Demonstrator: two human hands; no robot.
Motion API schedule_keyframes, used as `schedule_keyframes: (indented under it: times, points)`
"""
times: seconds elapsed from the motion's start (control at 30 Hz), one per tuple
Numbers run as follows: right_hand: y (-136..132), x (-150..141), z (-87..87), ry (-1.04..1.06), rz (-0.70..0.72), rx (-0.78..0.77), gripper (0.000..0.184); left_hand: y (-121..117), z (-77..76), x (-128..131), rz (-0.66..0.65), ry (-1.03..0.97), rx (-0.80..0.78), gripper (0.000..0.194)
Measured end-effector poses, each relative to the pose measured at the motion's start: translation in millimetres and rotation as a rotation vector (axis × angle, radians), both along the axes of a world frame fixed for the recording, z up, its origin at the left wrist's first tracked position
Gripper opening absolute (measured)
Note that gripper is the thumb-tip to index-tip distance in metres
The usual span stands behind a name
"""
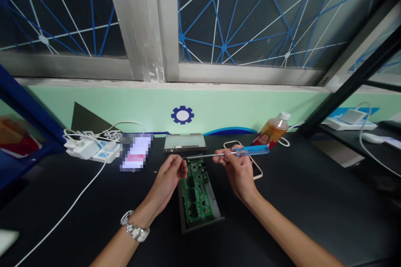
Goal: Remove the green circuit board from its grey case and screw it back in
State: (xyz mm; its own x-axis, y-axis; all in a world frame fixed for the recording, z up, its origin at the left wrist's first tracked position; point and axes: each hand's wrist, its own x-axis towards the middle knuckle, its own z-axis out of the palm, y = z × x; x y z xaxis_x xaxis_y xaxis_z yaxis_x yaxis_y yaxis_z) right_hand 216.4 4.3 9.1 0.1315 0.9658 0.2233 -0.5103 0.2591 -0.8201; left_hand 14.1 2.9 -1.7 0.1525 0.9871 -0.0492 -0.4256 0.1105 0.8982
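Note:
My right hand (236, 170) is closed around a screwdriver (252, 150) with a clear blue handle. Its metal shaft points left, nearly level, over the far end of an open metal case. My left hand (171, 174) is pinched at the screwdriver's tip; anything between those fingertips is too small to make out. Below both hands lies a green circuit board (199, 196) with black chips, seated in the metal case (200, 227). A watch with a pale band circles my left wrist.
Behind the board lies a flat metal cover (184, 142). A phone (257, 169) rests beyond my right hand, near a drink bottle (272, 129). At left are a power strip (94, 150) with white cables and a blurred-out screen (137, 153). Dark shelf frames flank the table.

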Motion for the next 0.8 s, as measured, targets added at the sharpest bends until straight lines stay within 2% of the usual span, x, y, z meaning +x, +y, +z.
schedule_keyframes:
  times: [0.23,0.47,0.57,0.7,0.8]
  points:
    - [-1,3,6.8,-0.057,0.046,0.014,0.025,3,-6.8,-4,-0.029,-0.002,0.054,0.022]
    - [4,6,13.5,-0.140,0.105,0.010,0.021,5,-2.8,-7,-0.031,0.119,0.121,0.024]
    - [12,6,31.3,-0.276,0.060,0.093,0.024,6,-2.3,-8,0.032,0.332,0.205,0.027]
    - [31,1,61.6,-0.607,-0.020,0.214,0.032,6,-4.6,-11,0.201,0.742,0.416,0.022]
    - [49,-6,71.8,-0.818,-0.039,0.305,0.028,5,-8.3,-12,0.196,0.934,0.586,0.017]
